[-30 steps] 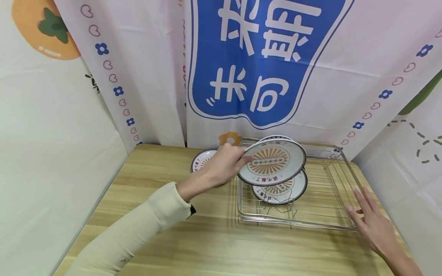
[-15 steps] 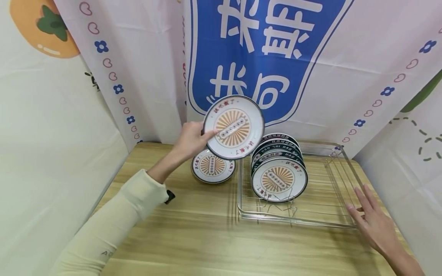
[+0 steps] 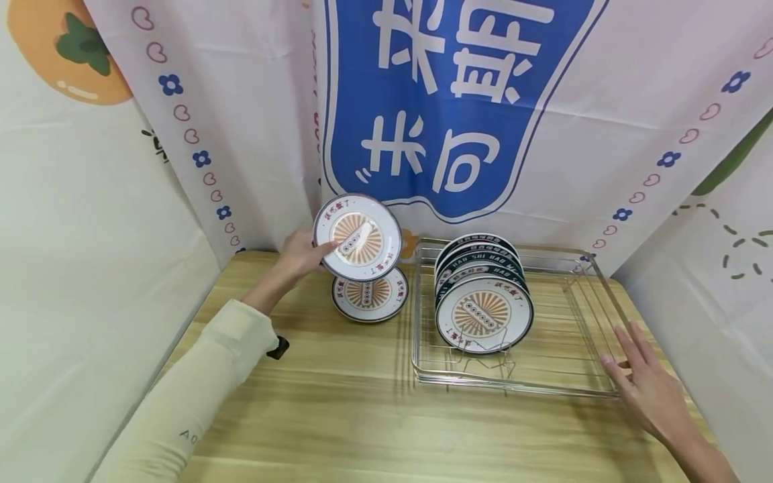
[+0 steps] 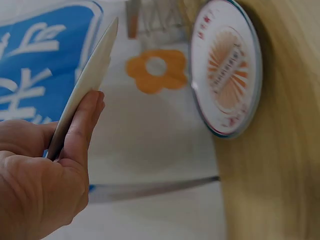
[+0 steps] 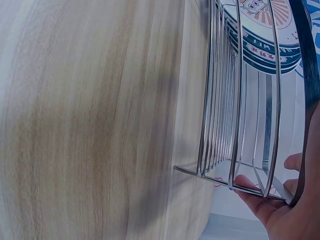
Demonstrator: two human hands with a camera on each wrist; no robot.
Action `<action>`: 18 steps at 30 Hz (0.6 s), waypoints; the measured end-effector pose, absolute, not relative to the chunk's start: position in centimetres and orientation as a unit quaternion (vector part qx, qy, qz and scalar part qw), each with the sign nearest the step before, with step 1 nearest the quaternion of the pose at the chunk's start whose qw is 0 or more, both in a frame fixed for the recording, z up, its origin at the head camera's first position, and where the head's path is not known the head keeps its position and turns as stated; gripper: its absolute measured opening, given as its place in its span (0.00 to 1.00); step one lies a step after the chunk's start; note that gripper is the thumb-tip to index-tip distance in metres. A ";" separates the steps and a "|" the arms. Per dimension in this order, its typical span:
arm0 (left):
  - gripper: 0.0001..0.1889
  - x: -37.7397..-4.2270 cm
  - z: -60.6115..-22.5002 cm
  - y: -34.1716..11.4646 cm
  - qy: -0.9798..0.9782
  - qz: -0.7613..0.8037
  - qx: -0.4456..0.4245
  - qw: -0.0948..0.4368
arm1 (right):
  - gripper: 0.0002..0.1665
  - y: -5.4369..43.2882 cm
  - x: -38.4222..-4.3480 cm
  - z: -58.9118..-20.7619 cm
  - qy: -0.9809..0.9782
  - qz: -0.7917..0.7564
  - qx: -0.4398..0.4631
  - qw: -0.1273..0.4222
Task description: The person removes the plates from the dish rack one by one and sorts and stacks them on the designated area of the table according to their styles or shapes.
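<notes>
Fingers [image 4: 80, 127] and thumb of the left hand [image 3: 298, 255] are pinched on the left edge of a white printed plate [image 3: 359, 235], and it's up in the air, tilted. A second ago it was over the rack [image 3: 471, 382] blocking most of the plate row [image 3: 483, 295]; now it's left of the rack, that row shows again, and it overlaps the plate on the table [image 3: 374, 300] from the head cam, though the left wrist cam shows them apart. Right hand [image 3: 652, 389] hasn't really moved: fingers pretty straight, touching the rack's right end.
</notes>
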State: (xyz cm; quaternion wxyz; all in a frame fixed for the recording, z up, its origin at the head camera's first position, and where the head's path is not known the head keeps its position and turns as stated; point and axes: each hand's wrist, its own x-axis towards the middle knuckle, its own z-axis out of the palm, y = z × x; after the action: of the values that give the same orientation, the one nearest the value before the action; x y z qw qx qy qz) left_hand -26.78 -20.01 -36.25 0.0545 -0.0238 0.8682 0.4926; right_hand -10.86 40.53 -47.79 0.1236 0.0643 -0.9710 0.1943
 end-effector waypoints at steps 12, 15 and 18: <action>0.14 -27.7 -41.7 -22.0 0.855 0.502 -0.044 0.120 | 0.41 40.2 -10.9 -47.6 -0.971 0.195 0.065 0.122; 0.13 -27.7 -42.6 -21.8 0.851 0.507 -0.051 0.127 | 0.41 40.3 -10.8 -47.6 -0.971 0.195 0.064 0.121; 0.12 -27.8 -43.4 -21.8 0.851 0.506 -0.064 0.129 | 0.41 40.3 -10.8 -47.6 -0.972 0.192 0.064 0.120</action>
State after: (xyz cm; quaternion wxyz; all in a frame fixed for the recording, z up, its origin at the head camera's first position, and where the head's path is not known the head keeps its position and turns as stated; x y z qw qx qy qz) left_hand -27.75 -21.76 -43.39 0.1287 -0.0636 0.8506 0.5059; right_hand -10.84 40.34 -47.64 0.1204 0.0636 -0.9719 0.1921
